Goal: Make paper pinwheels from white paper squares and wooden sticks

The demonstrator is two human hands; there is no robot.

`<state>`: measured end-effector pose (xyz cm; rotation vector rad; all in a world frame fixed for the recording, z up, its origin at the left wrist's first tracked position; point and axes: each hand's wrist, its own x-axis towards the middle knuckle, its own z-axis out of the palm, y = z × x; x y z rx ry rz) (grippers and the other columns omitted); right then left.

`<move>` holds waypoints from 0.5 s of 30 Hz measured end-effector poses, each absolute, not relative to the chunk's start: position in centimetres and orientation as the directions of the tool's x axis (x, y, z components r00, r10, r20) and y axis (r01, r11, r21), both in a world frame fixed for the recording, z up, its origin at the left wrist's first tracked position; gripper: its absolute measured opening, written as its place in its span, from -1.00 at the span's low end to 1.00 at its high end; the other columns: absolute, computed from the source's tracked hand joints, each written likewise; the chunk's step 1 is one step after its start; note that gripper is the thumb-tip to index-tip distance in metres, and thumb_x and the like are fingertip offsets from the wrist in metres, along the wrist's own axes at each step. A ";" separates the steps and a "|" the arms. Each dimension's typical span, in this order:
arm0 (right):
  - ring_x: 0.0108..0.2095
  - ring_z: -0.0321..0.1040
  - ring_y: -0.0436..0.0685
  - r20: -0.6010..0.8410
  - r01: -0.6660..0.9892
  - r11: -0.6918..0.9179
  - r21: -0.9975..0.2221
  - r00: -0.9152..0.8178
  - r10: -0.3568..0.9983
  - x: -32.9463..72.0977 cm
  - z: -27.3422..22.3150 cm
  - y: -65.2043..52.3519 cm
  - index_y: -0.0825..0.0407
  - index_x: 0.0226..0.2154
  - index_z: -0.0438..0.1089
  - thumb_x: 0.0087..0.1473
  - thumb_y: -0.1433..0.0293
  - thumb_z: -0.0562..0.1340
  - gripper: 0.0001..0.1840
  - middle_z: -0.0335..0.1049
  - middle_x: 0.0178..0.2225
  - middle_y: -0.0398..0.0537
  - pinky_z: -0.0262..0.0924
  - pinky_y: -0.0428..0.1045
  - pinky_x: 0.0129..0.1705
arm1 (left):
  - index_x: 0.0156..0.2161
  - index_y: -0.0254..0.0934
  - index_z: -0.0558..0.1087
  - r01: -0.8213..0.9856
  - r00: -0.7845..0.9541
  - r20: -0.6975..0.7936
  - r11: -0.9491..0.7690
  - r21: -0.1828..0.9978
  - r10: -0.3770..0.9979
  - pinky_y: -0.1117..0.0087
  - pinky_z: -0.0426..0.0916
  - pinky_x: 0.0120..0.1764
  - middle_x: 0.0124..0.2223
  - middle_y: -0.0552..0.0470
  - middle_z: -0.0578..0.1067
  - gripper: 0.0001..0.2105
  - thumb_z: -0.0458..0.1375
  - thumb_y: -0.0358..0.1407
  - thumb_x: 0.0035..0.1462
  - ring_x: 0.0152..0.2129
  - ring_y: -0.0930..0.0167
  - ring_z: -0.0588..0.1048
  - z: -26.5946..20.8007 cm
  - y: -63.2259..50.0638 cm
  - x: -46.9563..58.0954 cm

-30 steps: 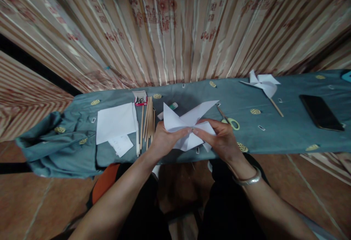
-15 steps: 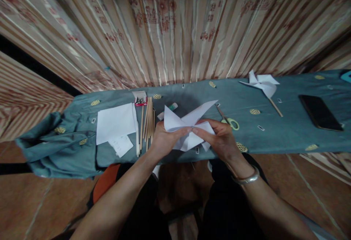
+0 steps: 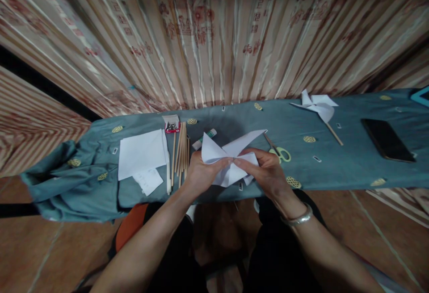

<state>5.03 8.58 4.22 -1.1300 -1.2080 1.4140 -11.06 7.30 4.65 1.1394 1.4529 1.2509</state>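
Note:
Between my two hands is a white paper pinwheel (image 3: pixel 231 176), its blades fanned outward above the near edge of the table. My left hand (image 3: pixel 203 171) grips it from the left, thumb pressed near the centre. From the other side my right hand (image 3: pixel 268 170) pinches it, its thumb almost meeting the left one at the middle. Fingers under the paper are hidden. Just beyond lie a glue stick (image 3: pixel 205 139) and green-handled scissors (image 3: pixel 280 153), partly behind the right hand.
On the cloth-covered table (image 3: pixel 342 170) lie a finished-looking pinwheel on a stick (image 3: pixel 318 105), a black phone (image 3: pixel 389 139), several wooden sticks (image 3: pixel 182 150), a red box of metal pins (image 3: pixel 172 125), white paper sheets (image 3: pixel 142 153) and a small paper slip (image 3: pixel 149 181). A curtain (image 3: pixel 214 52) hangs behind.
Both thumbs stay at the pinwheel's centre, with the right hand shifted slightly inward. The whole view has moved a little, so the table sits slightly lower.

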 end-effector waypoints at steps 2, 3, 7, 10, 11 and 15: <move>-0.61 0.30 -0.02 -0.091 -0.094 -0.105 -0.990 -0.144 0.985 5.0 4.2 8.6 0.03 -0.51 0.51 -0.25 0.24 0.45 -0.76 0.47 -0.59 -0.19 0.22 -0.11 -0.57 | -0.53 -0.34 0.43 0.110 -0.205 -0.046 0.070 0.991 0.978 0.50 0.34 -0.60 -0.56 0.04 0.50 -0.71 0.40 -0.18 -0.22 -0.62 0.45 0.44 4.7 7.3 -11.1; -0.61 0.30 -0.02 -0.095 -0.097 -0.110 -0.989 -0.144 0.985 5.0 4.2 8.6 0.03 -0.51 0.51 -0.26 0.23 0.45 -0.75 0.47 -0.59 -0.19 0.22 -0.10 -0.56 | -0.52 -0.34 0.44 0.117 -0.208 -0.042 0.068 0.991 0.977 0.49 0.35 -0.59 -0.56 0.05 0.50 -0.72 0.39 -0.19 -0.21 -0.62 0.44 0.45 4.7 7.3 -11.1; -0.59 0.31 -0.01 -0.111 -0.096 -0.125 -0.988 -0.143 0.984 5.2 4.0 8.8 0.03 -0.47 0.52 -0.27 0.19 0.46 -0.70 0.48 -0.56 -0.17 0.23 -0.09 -0.54 | -0.53 -0.34 0.46 0.093 -0.169 -0.047 0.063 0.994 0.985 0.47 0.38 -0.55 -0.54 0.04 0.52 -0.76 0.38 -0.21 -0.23 -0.60 0.42 0.46 4.7 7.4 -11.1; -0.58 0.31 0.00 -0.108 -0.078 -0.120 -0.990 -0.149 0.983 5.3 3.8 8.9 0.03 -0.45 0.52 -0.27 0.17 0.46 -0.68 0.48 -0.54 -0.17 0.22 -0.09 -0.52 | -0.51 -0.34 0.49 0.071 -0.139 -0.052 0.063 0.996 0.989 0.45 0.41 -0.51 -0.51 0.03 0.55 -0.79 0.36 -0.23 -0.23 -0.58 0.41 0.48 4.6 7.5 -11.1; -0.57 0.31 0.00 -0.101 -0.072 -0.113 -0.991 -0.156 0.983 5.3 3.8 8.9 0.03 -0.45 0.52 -0.26 0.18 0.46 -0.68 0.48 -0.54 -0.17 0.22 -0.08 -0.52 | -0.50 -0.34 0.50 0.073 -0.134 -0.055 0.065 0.995 0.989 0.44 0.42 -0.50 -0.50 0.02 0.55 -0.80 0.35 -0.24 -0.23 -0.57 0.40 0.49 4.6 7.5 -11.1; -0.55 0.31 0.00 -0.073 -0.042 -0.083 -0.996 -0.198 0.977 5.4 3.6 9.0 0.04 -0.46 0.51 -0.21 0.17 0.44 -0.70 0.48 -0.53 -0.15 0.20 -0.08 -0.49 | -0.51 -0.35 0.51 0.074 -0.114 -0.076 0.085 0.994 0.991 0.43 0.41 -0.51 -0.50 0.00 0.55 -0.80 0.34 -0.25 -0.25 -0.55 0.37 0.50 4.7 7.5 -11.1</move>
